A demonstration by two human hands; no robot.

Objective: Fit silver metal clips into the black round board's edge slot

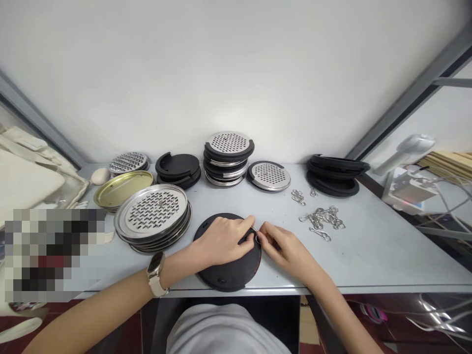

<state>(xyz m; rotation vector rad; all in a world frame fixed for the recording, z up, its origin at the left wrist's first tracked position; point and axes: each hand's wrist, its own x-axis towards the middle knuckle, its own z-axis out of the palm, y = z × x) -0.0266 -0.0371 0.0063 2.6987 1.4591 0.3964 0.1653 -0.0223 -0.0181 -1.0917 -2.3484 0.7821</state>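
Note:
A round black plastic disc [230, 265] lies flat at the table's front edge. My left hand [226, 238] rests across it, fingers bent, with the thumb and index finger gripping near its right rim. There, my right hand [282, 246] pinches a small bent wire clip [257, 239], whose loop shows between the two hands. The tip of my left index finger meets the clip's upper end. My fingers partly cover the clip, so how it sits on the rim is hidden.
Loose wire clips [321, 217] lie right of my hands. To the left stand stacked metal grater discs [157, 209] and gold-coloured lids [123, 189]. Behind are black holders [179, 167], a tall grater stack [228, 142], a single grater [271, 174] and more black rings [334, 182].

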